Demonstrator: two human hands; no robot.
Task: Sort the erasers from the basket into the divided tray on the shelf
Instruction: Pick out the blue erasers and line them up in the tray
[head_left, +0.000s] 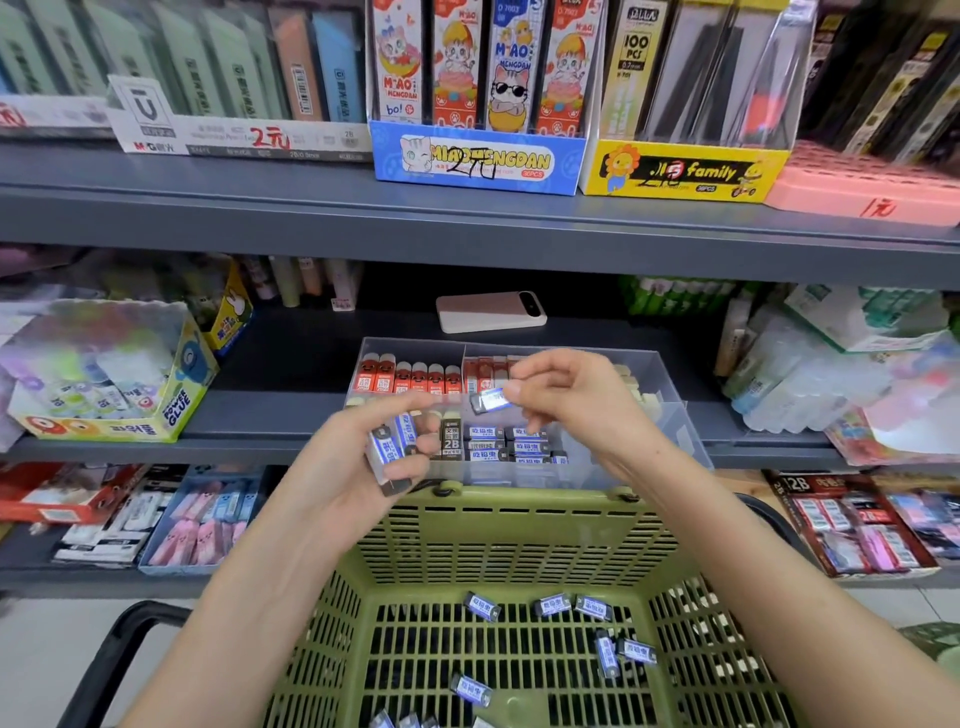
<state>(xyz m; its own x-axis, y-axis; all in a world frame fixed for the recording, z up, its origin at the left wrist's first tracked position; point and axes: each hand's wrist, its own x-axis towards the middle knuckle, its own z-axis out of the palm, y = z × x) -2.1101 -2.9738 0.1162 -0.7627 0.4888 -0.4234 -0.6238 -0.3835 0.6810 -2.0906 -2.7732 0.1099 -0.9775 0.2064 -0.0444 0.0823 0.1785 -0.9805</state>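
One small blue-and-white eraser (488, 401) is pinched between the thumb and fingertips of the right hand (566, 395). The other fingers of that hand are curled in. The eraser is up in the air, just over the middle of the clear divided tray (660, 384).

The left hand (363, 467) is just to the left and a bit nearer. Its fingers are curled round a small bunch of erasers (387, 447) of the same blue-and-white kind.

The tray sits on the shelf (285, 410). In its far left part stand red erasers (405, 376) in a row. In a near part lie blue erasers in rows (506, 444), with a black 2B eraser (451, 441) standing just to their left. The right side of the tray is partly hidden by the right hand.

Nearer than the tray is the green basket (519, 514). Its far rim is close to the front of the tray. Loose erasers (553, 605) lie here and there on its bottom, most of them in the middle and on the right.

Far behind the tray, a pink phone (491, 312) lies flat on the shelf. On the left of the shelf stands a glue box (114, 374).
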